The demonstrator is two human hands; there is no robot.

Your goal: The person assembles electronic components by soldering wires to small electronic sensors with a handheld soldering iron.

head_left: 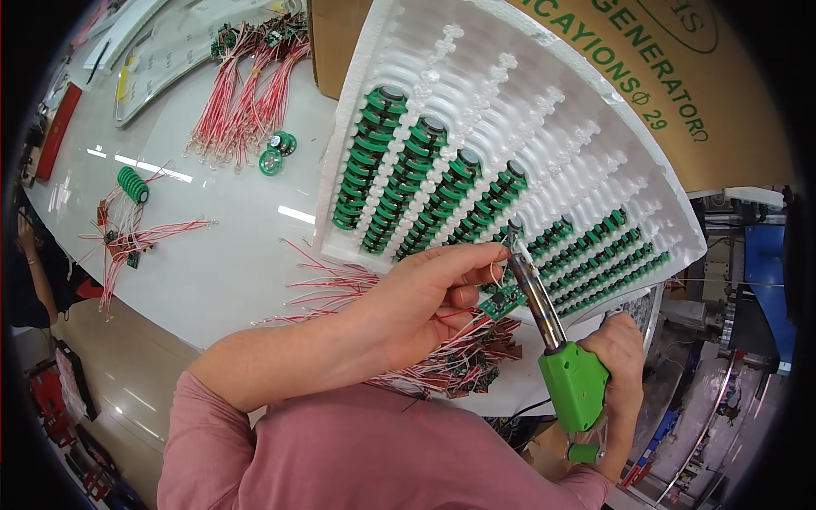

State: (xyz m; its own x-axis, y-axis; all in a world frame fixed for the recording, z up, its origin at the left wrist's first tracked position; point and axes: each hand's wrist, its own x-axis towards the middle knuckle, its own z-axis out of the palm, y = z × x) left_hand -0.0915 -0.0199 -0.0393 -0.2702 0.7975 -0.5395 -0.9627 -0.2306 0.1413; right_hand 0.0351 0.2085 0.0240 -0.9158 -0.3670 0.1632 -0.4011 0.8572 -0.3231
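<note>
My right hand (pixel 620 353) grips a green soldering gun (pixel 574 387) with a long metal barrel and a small solder reel below. Its tip points up at the lower edge of a row of green-rimmed round speakers (pixel 435 161) in a white foam tray (pixel 463 64). Close to that tip, the fingertips of my left hand (pixel 433 289) pinch thin wires. From them a small green circuit board (pixel 503 302) hangs just left of the barrel. Whether the tip touches a speaker is too small to tell. Below my left hand lies a pile of wired circuit boards (pixel 467 365).
A cardboard box (pixel 680 127) stands behind the tray. Bundles of red and white wires (pixel 246 102) lie at the back left, near two loose round speakers (pixel 272 160). Farther left are a green coil-like stack (pixel 133 184) and more wired boards (pixel 127 246). Machinery (pixel 731 255) stands right.
</note>
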